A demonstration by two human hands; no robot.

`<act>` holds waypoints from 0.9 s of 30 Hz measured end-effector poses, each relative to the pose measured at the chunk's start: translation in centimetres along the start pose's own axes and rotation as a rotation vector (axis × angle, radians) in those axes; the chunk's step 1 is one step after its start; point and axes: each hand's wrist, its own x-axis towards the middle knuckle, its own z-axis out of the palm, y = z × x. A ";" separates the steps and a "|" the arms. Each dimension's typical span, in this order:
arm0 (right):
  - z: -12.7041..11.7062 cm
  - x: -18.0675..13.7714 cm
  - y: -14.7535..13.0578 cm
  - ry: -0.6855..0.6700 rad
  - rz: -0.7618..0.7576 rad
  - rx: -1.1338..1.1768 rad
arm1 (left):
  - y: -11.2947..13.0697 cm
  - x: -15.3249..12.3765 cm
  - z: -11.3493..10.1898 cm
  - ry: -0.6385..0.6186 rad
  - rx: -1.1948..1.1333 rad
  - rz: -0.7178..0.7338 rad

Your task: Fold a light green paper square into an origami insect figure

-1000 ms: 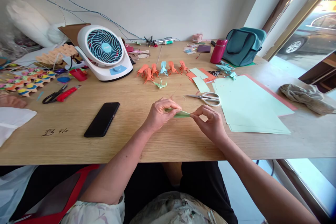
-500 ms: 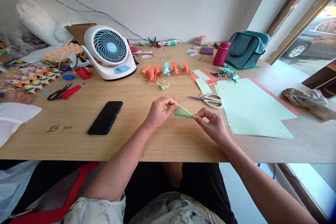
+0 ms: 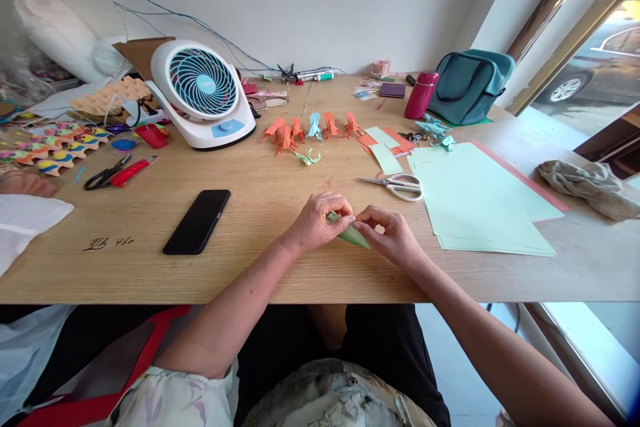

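A small folded piece of light green paper (image 3: pixel 356 236) is between my two hands, above the near part of the table. My left hand (image 3: pixel 323 219) is closed around its left end. The fingertips of my right hand (image 3: pixel 387 232) pinch it at the upper edge, close to my left thumb. Parts of the paper are hidden behind the fingers. Just beyond my right hand lie white-handled scissors (image 3: pixel 404 187). Farther back stand several orange folded-paper figures (image 3: pixel 284 137), a light blue one (image 3: pixel 314 126) and a pale green one (image 3: pixel 308 157).
Light green sheets (image 3: pixel 475 200) lie at the right. A black phone (image 3: pixel 197 221) rests at the left, with red-handled pliers (image 3: pixel 131 172) beyond it. A white fan (image 3: pixel 203 95), a red bottle (image 3: pixel 421 95) and a teal bag (image 3: pixel 470 87) stand behind. Another person's hand (image 3: pixel 27 183) is at the far left.
My hands have come together, and my right hand has shifted left along the folded paper to beside my left thumb. The paper's free end now points down to the right.
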 end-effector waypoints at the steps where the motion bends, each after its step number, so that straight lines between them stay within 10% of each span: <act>1: 0.1 0.0 0.0 -0.002 -0.007 -0.009 | 0.0 0.0 0.1 -0.008 0.029 0.002; 21: -0.5 0.2 0.9 -0.017 0.219 0.153 | -2.2 0.3 -1.9 0.272 -0.364 -0.244; 27: -0.5 0.6 1.4 0.054 0.233 0.269 | -2.0 0.1 0.1 0.080 -0.646 -0.393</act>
